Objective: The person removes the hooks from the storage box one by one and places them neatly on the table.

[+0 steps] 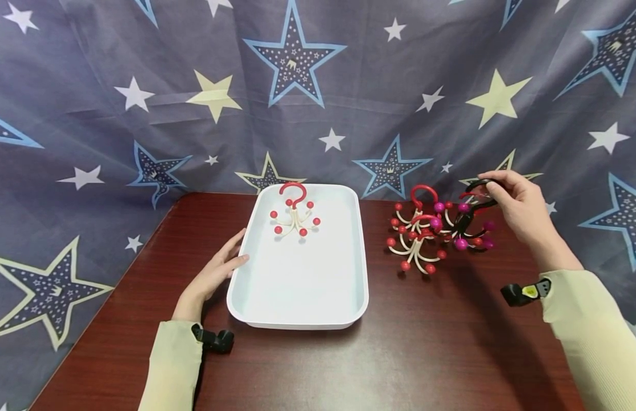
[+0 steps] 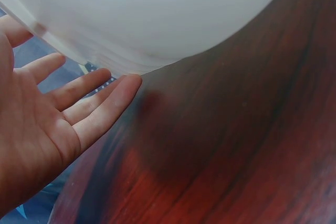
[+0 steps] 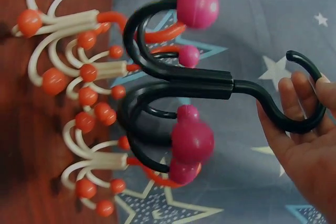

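My right hand [image 1: 523, 211] holds a black claw-shaped hanger [image 1: 464, 220] with pink ball tips by its curved hook. In the right wrist view the fingers and thumb are around that hook, and the prongs [image 3: 152, 72] point away from the hand. Behind it is a group of cream hangers [image 1: 415, 248] with red hooks and red balls, partly overlapped by the black one. At the left side of a white tray [image 1: 297, 319], my left hand [image 1: 215, 274] has its thumb at the rim. Its fingers are extended along the outer wall in the left wrist view.
One cream hanger [image 1: 294, 217] with a red hook lies inside the tray, toward the back. The dark red wooden table [image 1: 426, 354] ends at a grey curtain [image 1: 328, 74] with stars, close behind the hangers. A shadow falls below the right arm.
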Available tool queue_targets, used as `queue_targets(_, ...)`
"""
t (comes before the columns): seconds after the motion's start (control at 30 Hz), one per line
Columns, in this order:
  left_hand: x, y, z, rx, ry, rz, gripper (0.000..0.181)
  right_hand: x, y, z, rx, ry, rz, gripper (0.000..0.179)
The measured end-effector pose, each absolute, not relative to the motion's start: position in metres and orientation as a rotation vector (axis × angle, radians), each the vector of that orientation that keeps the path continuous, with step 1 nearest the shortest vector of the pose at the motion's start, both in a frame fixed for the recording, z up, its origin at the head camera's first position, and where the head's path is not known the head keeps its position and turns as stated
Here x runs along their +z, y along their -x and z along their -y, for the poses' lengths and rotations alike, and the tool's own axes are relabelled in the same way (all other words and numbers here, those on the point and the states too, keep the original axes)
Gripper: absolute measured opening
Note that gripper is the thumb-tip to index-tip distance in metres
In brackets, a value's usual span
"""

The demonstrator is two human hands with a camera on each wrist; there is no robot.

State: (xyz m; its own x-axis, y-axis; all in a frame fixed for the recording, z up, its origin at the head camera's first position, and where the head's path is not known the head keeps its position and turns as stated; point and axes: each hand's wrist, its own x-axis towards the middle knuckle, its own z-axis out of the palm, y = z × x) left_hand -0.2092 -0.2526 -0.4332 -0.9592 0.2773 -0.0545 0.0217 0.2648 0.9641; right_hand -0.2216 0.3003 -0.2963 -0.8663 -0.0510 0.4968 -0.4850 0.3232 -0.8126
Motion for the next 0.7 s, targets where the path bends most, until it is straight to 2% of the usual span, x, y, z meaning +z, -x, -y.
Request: queue_targets(0.7, -0.434, 0.209, 0.252, 1.764, -0.267, -2.322, 0.065, -0.358, 0.219, -0.328, 1.360, -0.330, 2.413, 0.022)
